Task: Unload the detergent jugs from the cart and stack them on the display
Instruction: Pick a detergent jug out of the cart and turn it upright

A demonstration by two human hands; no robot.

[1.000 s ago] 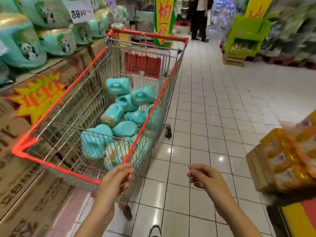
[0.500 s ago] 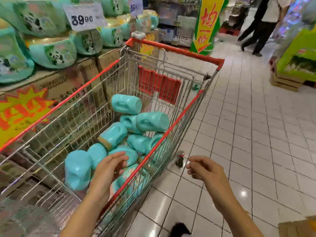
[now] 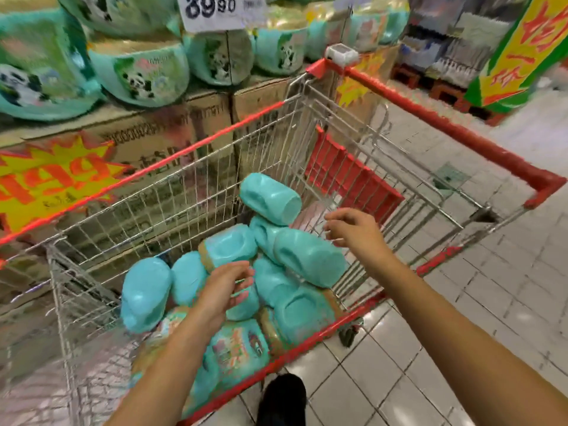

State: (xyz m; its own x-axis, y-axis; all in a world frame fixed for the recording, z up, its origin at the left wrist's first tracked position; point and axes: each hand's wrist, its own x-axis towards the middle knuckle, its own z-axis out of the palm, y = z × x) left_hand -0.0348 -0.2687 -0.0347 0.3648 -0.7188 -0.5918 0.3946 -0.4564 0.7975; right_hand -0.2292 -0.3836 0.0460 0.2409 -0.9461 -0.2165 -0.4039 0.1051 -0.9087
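Observation:
A wire shopping cart (image 3: 310, 332) with red rim trim holds several teal detergent jugs lying in a heap. The top jug (image 3: 270, 198) lies on its side at the far end; another jug (image 3: 309, 261) lies below my right hand. My left hand (image 3: 226, 289) hovers over the middle of the heap with fingers relaxed, holding nothing. My right hand (image 3: 353, 230) is inside the cart above the jugs, fingers spread and loosely bent, empty. The display (image 3: 138, 78) at the upper left carries rows of teal panda-label jugs on cardboard cases.
Cardboard cases (image 3: 172, 139) with a yellow and red price burst (image 3: 52, 176) stand just left of the cart. A price tag (image 3: 219, 9) hangs above the display. The red cart handle (image 3: 445, 130) runs at the right. Tiled floor (image 3: 491, 287) lies to the right; my shoe (image 3: 282, 401) shows below.
The view has closed in over the cart. My right hand moved from outside the cart, over the rim, to above the jugs. My left hand stays over the heap.

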